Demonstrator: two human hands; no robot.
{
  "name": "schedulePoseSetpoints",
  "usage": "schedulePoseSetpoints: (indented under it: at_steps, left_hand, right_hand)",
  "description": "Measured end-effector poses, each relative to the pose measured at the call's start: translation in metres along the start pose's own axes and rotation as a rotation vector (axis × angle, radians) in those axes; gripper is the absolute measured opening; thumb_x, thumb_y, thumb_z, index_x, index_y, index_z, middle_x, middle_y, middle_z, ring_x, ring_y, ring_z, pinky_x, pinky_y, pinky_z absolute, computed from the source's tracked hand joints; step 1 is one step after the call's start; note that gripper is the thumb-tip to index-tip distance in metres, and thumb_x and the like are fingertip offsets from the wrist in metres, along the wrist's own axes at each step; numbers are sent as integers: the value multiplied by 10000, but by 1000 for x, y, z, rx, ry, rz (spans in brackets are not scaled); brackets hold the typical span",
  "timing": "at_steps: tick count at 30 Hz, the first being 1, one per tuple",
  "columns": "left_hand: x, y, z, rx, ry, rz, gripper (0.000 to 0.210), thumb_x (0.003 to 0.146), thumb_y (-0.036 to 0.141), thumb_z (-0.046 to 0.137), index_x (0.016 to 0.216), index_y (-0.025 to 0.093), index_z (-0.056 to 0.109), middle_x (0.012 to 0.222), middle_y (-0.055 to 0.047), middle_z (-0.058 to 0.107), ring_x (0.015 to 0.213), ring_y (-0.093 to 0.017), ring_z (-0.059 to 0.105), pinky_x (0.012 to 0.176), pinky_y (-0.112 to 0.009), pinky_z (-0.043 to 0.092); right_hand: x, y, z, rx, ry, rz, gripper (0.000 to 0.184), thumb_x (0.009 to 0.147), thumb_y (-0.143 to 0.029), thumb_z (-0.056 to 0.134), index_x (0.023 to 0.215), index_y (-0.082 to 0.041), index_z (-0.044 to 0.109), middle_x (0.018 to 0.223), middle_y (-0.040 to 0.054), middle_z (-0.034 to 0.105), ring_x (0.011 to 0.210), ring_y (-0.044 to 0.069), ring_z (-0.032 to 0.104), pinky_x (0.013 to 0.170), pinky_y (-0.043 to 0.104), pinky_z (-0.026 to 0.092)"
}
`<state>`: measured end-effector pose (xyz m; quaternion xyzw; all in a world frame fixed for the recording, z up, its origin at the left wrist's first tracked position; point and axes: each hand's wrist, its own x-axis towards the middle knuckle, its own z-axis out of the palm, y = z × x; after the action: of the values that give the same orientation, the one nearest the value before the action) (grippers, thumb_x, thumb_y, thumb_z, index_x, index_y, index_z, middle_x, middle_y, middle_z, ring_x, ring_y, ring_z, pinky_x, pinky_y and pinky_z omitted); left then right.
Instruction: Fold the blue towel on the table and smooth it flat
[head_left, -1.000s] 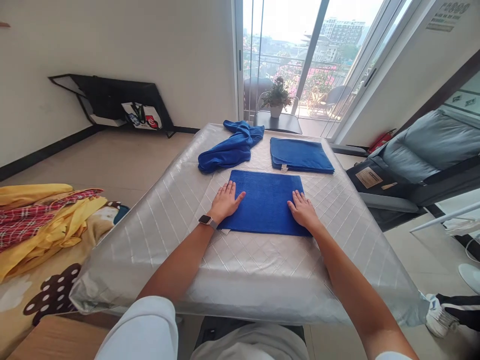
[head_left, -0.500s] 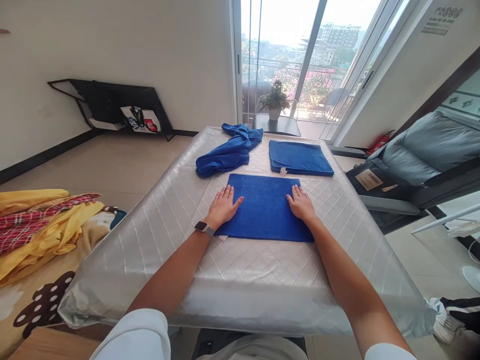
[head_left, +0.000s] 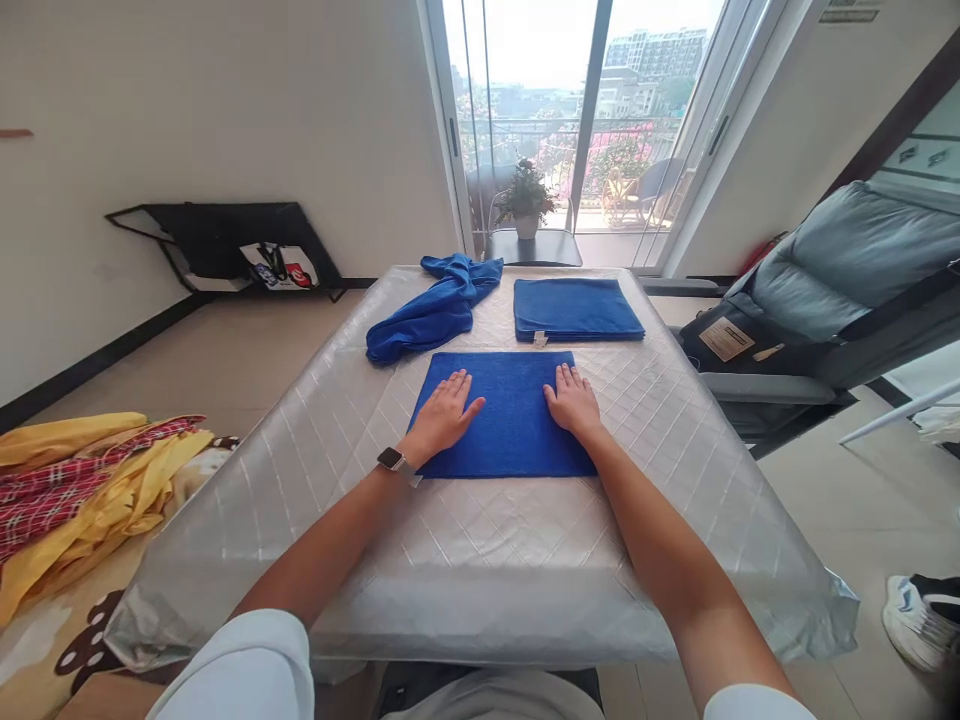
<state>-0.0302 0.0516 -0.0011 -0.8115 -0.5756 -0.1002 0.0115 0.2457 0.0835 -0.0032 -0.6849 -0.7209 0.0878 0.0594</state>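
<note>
One silver-covered table (head_left: 495,545) stood before one sliding glass door (head_left: 589,110); one flat blue cloth (head_left: 510,425) lay mid-table.
Left hand (head_left: 442,412) lay palm-down on the cloth's left part, right hand (head_left: 573,402) on its right, fingers extended. I counted one crumpled cloth (head_left: 435,312), one folded stack (head_left: 581,308) (layers unclear), one potted plant (head_left: 526,195), one gray armchair (head_left: 814,255).

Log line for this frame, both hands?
left hand: flat on blue cloth | right hand: flat on same cloth | crumpled cloth: beyond, left | folded pile: beyond, right
</note>
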Motion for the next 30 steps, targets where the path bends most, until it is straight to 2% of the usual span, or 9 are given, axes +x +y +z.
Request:
schedulePoseSetpoints:
  at_steps: [4,7,9,11,13,15,23,26,30]
  left_hand:
    - [33,70,7,-51,-21,224,724,1090,566,226,1597,77,393,1685,-169,336,1587,-256,263,1311,-415,208]
    - [65,116,17,-96,-60,267,705,1097,541,195,1612,93,371,1692,-151,326,1591,-249,248,1314,-415,187]
    - [80,132,25,-127,-102,235,713,1100,534,165,1623,85,344,1692,-153,323,1590,-247,253,1311,-414,189]
    - [88,134,32,-149,-118,179,726,1098,539,140,1629,81,329,1691,-155,324,1587,-245,262,1309,-419,191]
    - [88,120,37,-147,-109,131,744,1092,555,120,1628,88,338,1693,-153,319,1590,-250,254,1310,-441,181]
    - [82,94,39,-125,-99,83,771,1081,589,110,1626,99,350,1699,-152,302,1595,-266,239,1310,-471,171]
    - [38,-51,22,-46,-91,-319,827,1061,610,122,1636,38,281,1712,-185,249,1599,-292,222,1305,-475,173]
    - [24,-73,20,-64,-70,-368,831,1061,601,101,1636,24,263,1707,-189,260,1597,-279,233,1306,-467,171]
    - [20,-73,22,-76,-49,-365,847,1059,605,112,1623,-2,281,1695,-206,286,1595,-282,239,1310,-459,164]
  right_hand:
    - [-2,1,-1,1,16,-10,696,1090,-445,206,1666,-56,243,1745,117,204,1614,249,160,1300,431,135]
    - [-4,4,-1,-31,18,-41,662,1076,-375,242,1670,-82,251,1746,108,203,1615,247,160,1298,430,154]
    - [-5,5,-1,-44,15,-61,650,1060,-322,269,1673,-107,259,1750,97,191,1616,245,159,1297,427,158]
    - [-5,5,-1,-35,20,-57,648,1061,-322,263,1672,-107,263,1749,95,193,1615,245,161,1297,428,161]
    - [-3,4,0,-10,25,-38,653,1075,-363,230,1668,-92,267,1745,100,208,1613,246,168,1296,431,162]
    - [-2,2,0,15,29,-20,670,1084,-406,209,1663,-77,271,1742,105,214,1612,245,170,1298,432,151]
    - [0,2,2,28,27,-15,686,1087,-430,226,1663,-60,260,1744,100,205,1613,243,162,1301,430,129]
    - [0,3,2,18,22,-9,684,1090,-436,218,1666,-68,255,1745,100,208,1614,242,159,1300,428,127]
    - [0,2,1,3,16,2,682,1092,-441,207,1668,-78,255,1745,98,212,1614,235,159,1300,419,126]
